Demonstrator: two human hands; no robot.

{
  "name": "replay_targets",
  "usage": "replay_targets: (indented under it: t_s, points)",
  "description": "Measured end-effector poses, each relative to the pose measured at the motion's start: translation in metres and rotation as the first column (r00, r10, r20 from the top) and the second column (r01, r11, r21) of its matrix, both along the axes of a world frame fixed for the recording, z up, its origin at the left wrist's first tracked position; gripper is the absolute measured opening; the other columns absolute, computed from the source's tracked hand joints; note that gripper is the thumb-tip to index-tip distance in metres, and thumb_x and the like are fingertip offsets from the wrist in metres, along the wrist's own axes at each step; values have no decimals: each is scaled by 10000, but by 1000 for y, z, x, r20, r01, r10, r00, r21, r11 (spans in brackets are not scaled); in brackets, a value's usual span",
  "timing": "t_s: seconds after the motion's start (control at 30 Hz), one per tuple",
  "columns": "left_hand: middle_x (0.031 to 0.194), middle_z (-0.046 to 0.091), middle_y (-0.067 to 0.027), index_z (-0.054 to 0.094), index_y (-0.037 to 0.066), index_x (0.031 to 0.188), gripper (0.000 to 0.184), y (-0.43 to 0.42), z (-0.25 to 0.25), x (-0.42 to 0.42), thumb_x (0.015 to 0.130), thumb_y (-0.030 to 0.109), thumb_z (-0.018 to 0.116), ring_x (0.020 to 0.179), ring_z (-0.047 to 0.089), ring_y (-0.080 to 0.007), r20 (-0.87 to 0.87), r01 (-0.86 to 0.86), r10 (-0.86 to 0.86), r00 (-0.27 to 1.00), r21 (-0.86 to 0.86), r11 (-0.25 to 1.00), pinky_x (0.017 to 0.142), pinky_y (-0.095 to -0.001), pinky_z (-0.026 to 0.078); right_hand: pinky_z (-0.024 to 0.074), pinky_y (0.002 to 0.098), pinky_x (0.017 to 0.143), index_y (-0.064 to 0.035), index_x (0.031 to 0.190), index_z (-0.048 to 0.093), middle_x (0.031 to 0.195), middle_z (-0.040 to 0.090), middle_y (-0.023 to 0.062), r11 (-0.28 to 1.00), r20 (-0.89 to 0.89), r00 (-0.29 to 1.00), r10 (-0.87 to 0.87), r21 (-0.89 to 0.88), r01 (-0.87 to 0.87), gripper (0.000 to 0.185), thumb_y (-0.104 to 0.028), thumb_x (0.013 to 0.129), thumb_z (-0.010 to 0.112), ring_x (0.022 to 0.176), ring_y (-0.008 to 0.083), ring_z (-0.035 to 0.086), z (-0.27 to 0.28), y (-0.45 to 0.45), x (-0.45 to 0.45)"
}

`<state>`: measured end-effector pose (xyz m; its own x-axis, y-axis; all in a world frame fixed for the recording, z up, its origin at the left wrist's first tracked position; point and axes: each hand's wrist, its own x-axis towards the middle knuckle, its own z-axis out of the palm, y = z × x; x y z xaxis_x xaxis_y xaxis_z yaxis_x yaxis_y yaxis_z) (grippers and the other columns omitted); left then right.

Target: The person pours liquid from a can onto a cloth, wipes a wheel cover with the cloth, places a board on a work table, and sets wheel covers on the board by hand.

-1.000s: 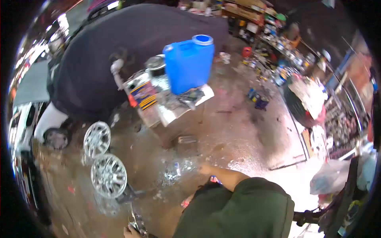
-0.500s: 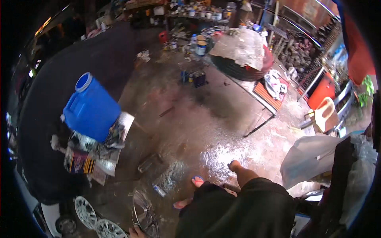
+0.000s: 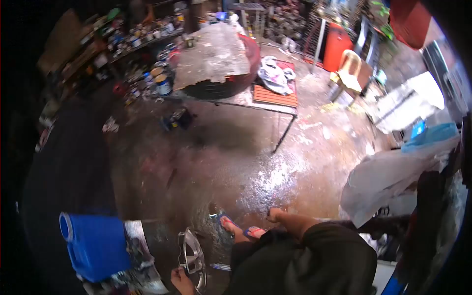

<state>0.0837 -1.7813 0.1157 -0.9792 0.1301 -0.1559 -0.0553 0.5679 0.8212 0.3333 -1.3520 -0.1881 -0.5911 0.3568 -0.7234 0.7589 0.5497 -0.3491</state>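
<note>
My left hand (image 3: 182,281) is closed on the edge of a silver spoked wheel cover (image 3: 195,258), held up near the bottom of the view and tilted nearly edge-on. Past its rim lies the wet floor. My right hand (image 3: 274,214) hangs in front of my body with its fingers curled, above a shiny wet patch of floor (image 3: 268,184). A small dark spot shows at its fingertips; I cannot make out what it is. My feet in flip-flops (image 3: 227,222) stand between the two hands.
A blue jerrycan (image 3: 101,246) stands at lower left beside a dark cloth-like cover (image 3: 69,172). Ahead, a table (image 3: 231,103) bears a tyre and a board. Plastic sheeting (image 3: 378,182) hangs close on the right, with a chair (image 3: 349,71) beyond.
The view has swung right and I have stepped, so the jerrycan sits lower left. The wheel cover in my left hand has risen away from the other wheel covers, now out of sight.
</note>
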Motion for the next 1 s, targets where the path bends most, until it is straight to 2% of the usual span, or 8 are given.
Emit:
replay_targets:
  t_s: [0.1, 0.17, 0.27, 0.43, 0.5, 0.57, 0.83, 1.0]
  points:
    - [712, 517, -39, 579, -54, 834, 267, 33, 5, -67, 968, 176, 607, 691, 446, -124, 100, 155, -147, 984, -81, 985, 620, -341, 386, 544, 490, 888, -49, 983, 765, 1029, 715, 247, 994, -10, 994, -105, -10, 105, 385, -364, 810, 626, 1003, 411, 692, -5, -16, -27]
    - [640, 487, -11, 588, -36, 831, 234, 51, -14, -110, 958, 159, 618, 608, 429, -108, 14, 251, -251, 968, -127, 960, 546, -319, 351, 541, 489, 901, -62, 1012, 766, 1048, 717, 240, 975, 12, 975, -223, 0, 223, 392, -374, 818, 630, 1021, 412, 688, -18, -12, -43]
    - [622, 514, -22, 600, -31, 836, 255, 81, -20, -161, 959, 191, 628, 587, 442, -111, 114, 321, -309, 944, -110, 941, 539, -341, 369, 534, 476, 930, -63, 1071, 757, 1095, 714, 231, 980, 42, 981, -191, -49, 193, 413, -374, 837, 619, 1061, 411, 677, 16, -8, -88]
    - [639, 592, -64, 613, -30, 852, 243, 132, -26, -205, 969, 184, 613, 599, 522, -114, 122, 499, -484, 867, -232, 835, 566, -336, 430, 509, 446, 977, -28, 1076, 747, 1112, 709, 240, 973, 37, 977, -211, -83, 213, 460, -410, 853, 622, 1116, 404, 655, -25, -3, -162]
    - [649, 608, -71, 615, -28, 856, 234, 143, -36, -216, 973, 174, 604, 609, 541, -114, 139, 537, -519, 844, -259, 803, 580, -327, 446, 504, 474, 950, -5, 1140, 686, 1123, 685, 265, 857, -484, 776, -405, 95, 507, 540, -469, 956, 478, 1086, 440, 637, -22, 58, -215]
    - [656, 612, -67, 616, -23, 859, 224, 147, -38, -228, 977, 166, 595, 615, 548, -114, 159, 545, -522, 838, -280, 790, 591, -320, 455, 509, 469, 943, -8, 1112, 699, 1100, 694, 259, 783, -617, 659, -431, 107, 612, 531, -472, 943, 503, 1066, 431, 648, -34, 98, -256]
    - [674, 603, -57, 625, -34, 844, 212, 174, -25, -285, 956, 146, 612, 657, 530, -110, 158, 445, -422, 893, -162, 881, 613, -308, 441, 528, 452, 916, -18, 1002, 749, 1007, 727, 237, 896, -298, 850, -434, -245, 372, 501, -483, 892, 600, 984, 395, 694, -66, 37, -230]
    - [683, 589, -73, 621, -62, 824, 235, 216, -20, -321, 931, 145, 586, 679, 518, -138, 66, 309, -303, 951, -102, 946, 633, -342, 430, 548, 443, 856, -3, 915, 768, 903, 740, 226, 805, -117, 799, -590, -165, 570, 501, -491, 868, 661, 876, 360, 723, -32, 46, -183]
